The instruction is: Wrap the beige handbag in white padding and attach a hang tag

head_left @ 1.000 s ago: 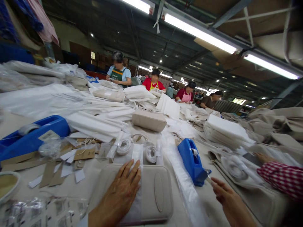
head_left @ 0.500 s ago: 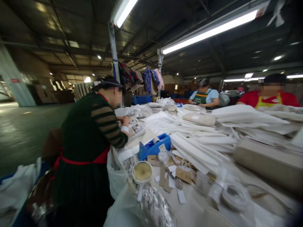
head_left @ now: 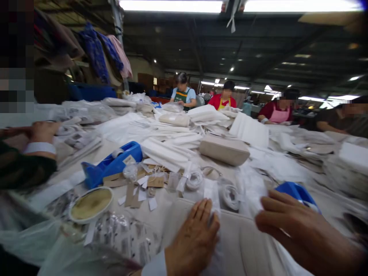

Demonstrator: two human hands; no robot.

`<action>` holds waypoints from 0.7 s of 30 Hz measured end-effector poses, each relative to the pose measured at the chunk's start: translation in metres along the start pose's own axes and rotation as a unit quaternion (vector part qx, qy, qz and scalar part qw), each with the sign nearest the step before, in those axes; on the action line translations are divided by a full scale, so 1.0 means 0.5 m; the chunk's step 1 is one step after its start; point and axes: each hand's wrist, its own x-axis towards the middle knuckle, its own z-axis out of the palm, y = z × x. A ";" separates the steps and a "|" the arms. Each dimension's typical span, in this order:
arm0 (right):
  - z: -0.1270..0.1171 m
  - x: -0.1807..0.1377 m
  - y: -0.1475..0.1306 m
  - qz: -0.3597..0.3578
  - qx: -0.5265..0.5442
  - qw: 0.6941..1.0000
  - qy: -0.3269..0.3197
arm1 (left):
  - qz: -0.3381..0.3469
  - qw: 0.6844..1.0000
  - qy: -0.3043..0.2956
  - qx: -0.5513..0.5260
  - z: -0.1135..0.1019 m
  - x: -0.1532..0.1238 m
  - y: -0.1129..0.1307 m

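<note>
My left hand (head_left: pixel 193 237) lies flat with fingers stretched out on a beige padded bag (head_left: pixel 247 245) in front of me, pressing a white strip (head_left: pixel 211 191) onto it. My right hand (head_left: pixel 290 224) hovers over the bag's right side, fingers curled and close together; whether they hold anything is unclear. A blue tape dispenser (head_left: pixel 296 191) sits just behind the right hand. Coiled white straps in clear wrap (head_left: pixel 230 193) lie beyond the bag.
A second blue tape dispenser (head_left: pixel 112 163), card tags (head_left: pixel 138 186), a round bowl (head_left: pixel 90 203) and foil packets (head_left: pixel 123 234) lie left. Another person's hand and striped sleeve (head_left: pixel 31 153) work at far left. White folded pieces (head_left: pixel 166 151), a beige bag (head_left: pixel 224 149) and several workers fill the long table.
The view swung left toward a neighbouring worker, then back to the table. My left hand still rests on the bag; my right hand has come in over the bag.
</note>
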 end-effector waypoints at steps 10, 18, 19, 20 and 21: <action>0.169 0.254 0.069 -0.049 0.024 0.963 -0.264 | -0.024 0.998 0.046 -0.035 0.016 -0.011 0.004; 0.187 0.261 0.066 -0.043 -0.009 0.963 -0.268 | -0.041 0.998 0.012 -0.053 0.011 -0.003 0.007; 0.186 0.262 0.064 -0.042 -0.012 0.963 -0.267 | -0.040 0.998 0.007 -0.050 0.013 -0.003 0.007; 0.186 0.262 0.062 -0.041 -0.014 0.963 -0.266 | -0.041 0.998 0.005 -0.047 0.015 -0.003 0.007; 0.186 0.262 0.059 -0.041 -0.015 0.963 -0.265 | -0.043 0.998 0.002 -0.044 0.017 -0.002 0.007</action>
